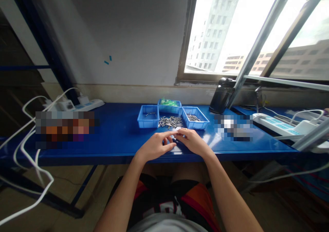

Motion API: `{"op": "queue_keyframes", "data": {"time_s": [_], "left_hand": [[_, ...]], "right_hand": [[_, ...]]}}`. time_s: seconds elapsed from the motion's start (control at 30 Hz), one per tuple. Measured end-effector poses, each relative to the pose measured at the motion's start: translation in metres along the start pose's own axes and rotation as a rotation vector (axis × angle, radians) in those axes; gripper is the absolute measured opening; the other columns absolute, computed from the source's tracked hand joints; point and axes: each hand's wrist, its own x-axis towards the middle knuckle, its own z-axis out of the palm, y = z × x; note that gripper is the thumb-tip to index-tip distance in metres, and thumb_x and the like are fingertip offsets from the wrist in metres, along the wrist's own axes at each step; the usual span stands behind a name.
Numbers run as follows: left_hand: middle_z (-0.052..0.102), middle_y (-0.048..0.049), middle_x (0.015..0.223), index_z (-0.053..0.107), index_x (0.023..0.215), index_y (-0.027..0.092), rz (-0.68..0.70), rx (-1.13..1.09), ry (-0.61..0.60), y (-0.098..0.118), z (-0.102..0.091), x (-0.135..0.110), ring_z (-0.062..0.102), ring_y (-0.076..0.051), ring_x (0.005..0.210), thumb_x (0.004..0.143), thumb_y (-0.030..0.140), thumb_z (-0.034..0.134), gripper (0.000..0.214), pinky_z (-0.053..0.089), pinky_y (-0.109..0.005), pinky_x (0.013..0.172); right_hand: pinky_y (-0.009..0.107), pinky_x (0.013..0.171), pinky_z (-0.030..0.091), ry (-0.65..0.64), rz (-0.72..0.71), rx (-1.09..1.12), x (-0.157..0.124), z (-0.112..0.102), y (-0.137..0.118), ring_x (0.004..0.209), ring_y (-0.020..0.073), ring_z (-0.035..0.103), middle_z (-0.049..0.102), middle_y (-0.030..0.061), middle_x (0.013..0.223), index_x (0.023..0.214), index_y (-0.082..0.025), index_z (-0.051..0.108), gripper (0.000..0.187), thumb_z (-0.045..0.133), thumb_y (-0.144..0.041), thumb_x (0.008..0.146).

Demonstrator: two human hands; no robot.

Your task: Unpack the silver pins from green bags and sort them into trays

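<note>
My left hand (155,145) and my right hand (193,141) rest together on the blue table (115,136) near its front edge. Their fingertips meet around a small pale piece (177,132) that I cannot make out; both hands pinch at it. Just beyond the fingers lies a loose pile of small metal pins (170,122). Behind it stand three blue trays: a left tray (148,116) with one or two pins, a right tray (195,118) with several pins, and a back tray (169,106) holding green parts.
A black cylindrical object (221,95) stands at the back right by the window. White power strips lie at the far left (84,105) and the right (276,124), with white cables (31,160) hanging off the left edge. Slanted metal bars (259,43) cross the right side.
</note>
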Motion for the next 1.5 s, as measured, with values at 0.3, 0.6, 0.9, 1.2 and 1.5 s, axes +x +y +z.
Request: {"op": "queue_keyframes", "data": {"time_s": [0.3,0.6,0.9,1.2,1.5], "left_hand": [[0.064,-0.0008,0.082,0.062,0.104,0.021,-0.021,0.067,0.148,0.002,0.001,0.001,0.057,-0.013,0.070,0.084,0.037,0.049,0.029,0.045,-0.023,0.065],[0.066,-0.0032,0.087,0.062,0.088,0.019,-0.020,0.211,0.168,-0.002,0.001,0.007,0.060,-0.017,0.080,0.087,0.026,0.042,0.022,0.044,-0.025,0.073],[0.065,-0.0052,0.086,0.064,0.088,0.019,0.003,0.467,0.052,-0.008,0.007,0.022,0.060,-0.019,0.077,0.087,0.029,0.042,0.024,0.042,-0.027,0.066],[0.064,-0.0038,0.088,0.062,0.089,0.020,0.029,0.450,0.103,-0.015,0.011,0.020,0.059,-0.017,0.078,0.090,0.030,0.040,0.024,0.042,-0.026,0.066],[0.065,-0.0028,0.089,0.062,0.090,0.020,0.020,0.412,0.115,-0.012,0.011,0.018,0.060,-0.017,0.082,0.089,0.031,0.041,0.023,0.043,-0.027,0.072]], "right_hand": [[0.024,0.059,0.043,0.053,0.066,0.023,-0.001,0.000,0.000,0.064,0.0134,0.055,0.064,0.0016,0.073,0.078,-0.019,0.064,0.017,0.056,-0.032,0.083],[0.024,0.060,0.044,0.128,0.098,0.085,-0.002,-0.002,-0.004,0.067,0.0145,0.059,0.066,0.0017,0.075,0.081,-0.019,0.064,0.020,0.054,-0.035,0.085],[0.024,0.059,0.047,0.087,0.133,0.265,-0.004,-0.004,-0.003,0.068,0.0149,0.060,0.066,0.0023,0.074,0.089,-0.018,0.064,0.019,0.053,-0.034,0.085],[0.023,0.060,0.048,-0.014,0.095,0.294,-0.004,-0.005,-0.006,0.064,0.0137,0.059,0.063,0.0020,0.072,0.098,-0.018,0.066,0.023,0.053,-0.033,0.085],[0.023,0.058,0.048,0.010,0.090,0.274,-0.005,-0.008,-0.010,0.062,0.0130,0.056,0.061,0.0013,0.069,0.094,-0.017,0.066,0.026,0.052,-0.038,0.086]]}}
